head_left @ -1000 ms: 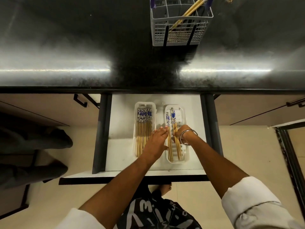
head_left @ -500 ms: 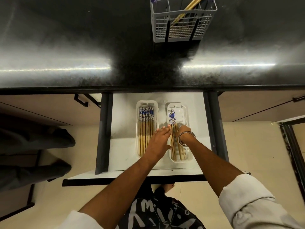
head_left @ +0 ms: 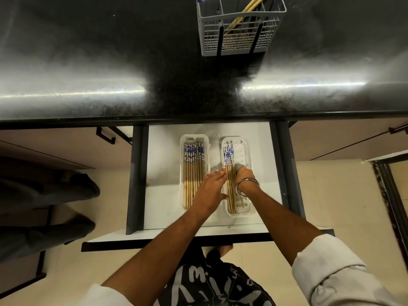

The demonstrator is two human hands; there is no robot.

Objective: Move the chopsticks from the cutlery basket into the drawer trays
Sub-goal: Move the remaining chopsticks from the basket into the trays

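White open drawer (head_left: 167, 138) sat pulled out below the dark speckled stone tabletop (head_left: 110, 62). Two white plastic oblong trays lay side by side inside: left tray (head_left: 182, 151) full w/ a row of wooden chopsticks w/ blue-white patterned tops (head_left: 193, 171), right tray (head_left: 247, 155) w/ only a few such sticks (head_left: 229, 155) along its left side. Left hand (head_left: 210, 188) lay flat, fingers straight, tips touching the right tray's sticks. Right hand (head_left: 244, 175), metal bangle (head_left: 247, 184) at wrist, had fingers curled down at those same sticks; actual grip couldn't be told. Grey wire cutlery basket (head_left: 239, 38) stood at tabletop rear, holding several more plain wooden chopsticks (head_left: 249, 7), leaning.
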